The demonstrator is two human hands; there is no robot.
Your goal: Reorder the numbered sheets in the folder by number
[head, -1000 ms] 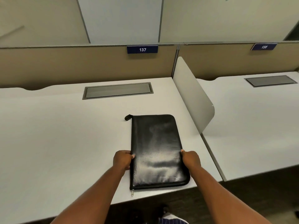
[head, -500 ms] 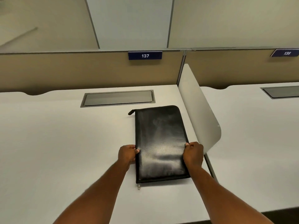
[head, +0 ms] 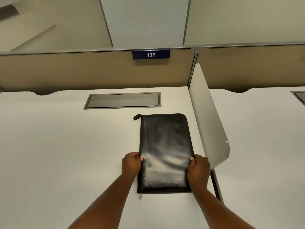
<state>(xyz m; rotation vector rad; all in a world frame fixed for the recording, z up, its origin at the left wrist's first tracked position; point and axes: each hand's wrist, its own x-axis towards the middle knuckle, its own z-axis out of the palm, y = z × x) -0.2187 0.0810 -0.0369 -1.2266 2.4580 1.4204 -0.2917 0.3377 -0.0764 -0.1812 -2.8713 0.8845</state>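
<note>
A black zipped leather folder (head: 165,146) lies flat and closed on the white desk (head: 57,154), its long side running away from me. A small metal zip pull (head: 140,196) sticks out at its near left corner. My left hand (head: 131,163) grips the folder's left edge, fingers curled onto the cover. My right hand (head: 198,170) grips the right edge the same way. No numbered sheets are visible; the folder hides its contents.
A white curved divider panel (head: 209,123) stands just right of the folder, with a second desk (head: 264,146) beyond it. A grey cable hatch (head: 123,100) is set in the desk behind the folder. A tan partition (head: 82,71) with a "137" plate (head: 151,54) closes the back.
The folder has slid away from the desk's near edge, further onto the desk, with both hands still gripping its sides. My view has moved closer and tilted up a little.
</note>
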